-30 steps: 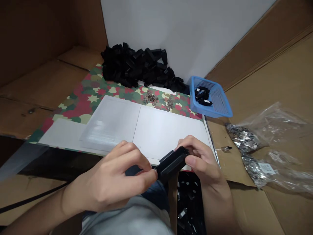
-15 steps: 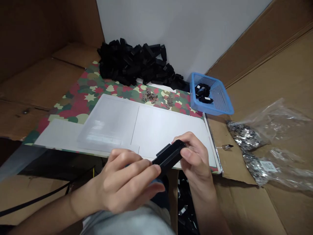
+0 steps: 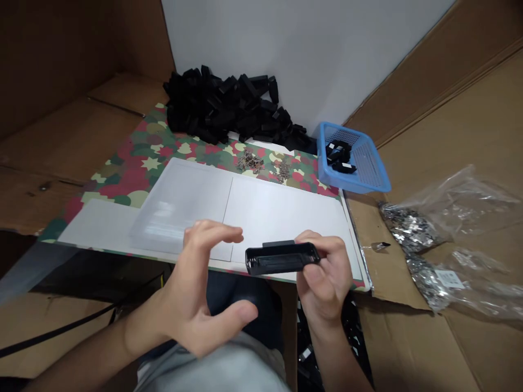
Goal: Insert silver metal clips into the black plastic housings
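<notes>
A black plastic housing [image 3: 281,258], long and narrow with a hollow side facing me, is held in front of the table's near edge. My right hand [image 3: 324,272] pinches its right end between thumb and fingers. Just left of it is my left hand [image 3: 204,288], empty, with thumb and fingers spread wide apart and not touching the housing. Under both hands lies a white sheet [image 3: 281,212], its left part covered by a translucent plastic sheet [image 3: 180,201]. Beyond it are two small heaps of tiny metal parts [image 3: 250,161].
Many similar black housings [image 3: 229,106] are piled at the back against the wall. A blue basket [image 3: 371,160] at the right rear holds several black pieces. Clear bags of shiny metal parts [image 3: 412,226] lie on cardboard to the right. More black pieces [image 3: 306,354] are below the table.
My left hand has let go of the black housing and opened. The housing has been turned in my right hand, from slanted to nearly level, and now shows its hollow side.
</notes>
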`<state>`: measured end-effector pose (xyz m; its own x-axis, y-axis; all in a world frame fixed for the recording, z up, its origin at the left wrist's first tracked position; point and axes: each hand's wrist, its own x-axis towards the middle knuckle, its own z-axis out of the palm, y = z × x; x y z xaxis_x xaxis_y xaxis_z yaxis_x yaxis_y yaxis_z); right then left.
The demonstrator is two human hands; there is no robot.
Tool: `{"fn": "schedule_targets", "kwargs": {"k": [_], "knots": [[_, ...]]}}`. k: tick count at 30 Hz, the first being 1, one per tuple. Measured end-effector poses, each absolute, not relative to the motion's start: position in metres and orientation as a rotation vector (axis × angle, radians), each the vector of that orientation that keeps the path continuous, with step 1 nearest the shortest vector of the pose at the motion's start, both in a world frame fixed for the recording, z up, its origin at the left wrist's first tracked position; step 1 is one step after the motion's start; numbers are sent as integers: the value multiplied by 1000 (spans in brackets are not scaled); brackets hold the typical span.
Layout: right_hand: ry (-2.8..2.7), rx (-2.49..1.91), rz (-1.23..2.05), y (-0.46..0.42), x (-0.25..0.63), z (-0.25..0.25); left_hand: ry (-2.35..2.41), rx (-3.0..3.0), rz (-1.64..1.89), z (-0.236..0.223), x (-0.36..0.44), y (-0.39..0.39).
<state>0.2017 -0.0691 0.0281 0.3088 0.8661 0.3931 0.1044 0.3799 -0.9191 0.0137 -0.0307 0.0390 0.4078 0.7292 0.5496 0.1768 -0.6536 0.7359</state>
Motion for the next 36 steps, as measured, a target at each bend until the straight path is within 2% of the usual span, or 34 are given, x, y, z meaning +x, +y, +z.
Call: {"fn": "schedule_targets", "kwargs": {"k": [2,5,15,26,30,36], "knots": [[-1259,-1025,646,-70,205,26,758,1965,1080,41,13,-29],[-1461,-1041,787,-68,219,28,724,1935,1078,44,12,-27],[-2018,-1268,1174,-52,217,70,671,2216,880,40,5,-33],[-1745,-1284,1559,-49,203,61,600,2274,810,39,5,-34],[-1629,-1280,1613,-53,205,59,571,2286,749,41,6,-34],[-1735,-1396,1622,-57,213,67,526,2302,664,43,7,-32]]}}
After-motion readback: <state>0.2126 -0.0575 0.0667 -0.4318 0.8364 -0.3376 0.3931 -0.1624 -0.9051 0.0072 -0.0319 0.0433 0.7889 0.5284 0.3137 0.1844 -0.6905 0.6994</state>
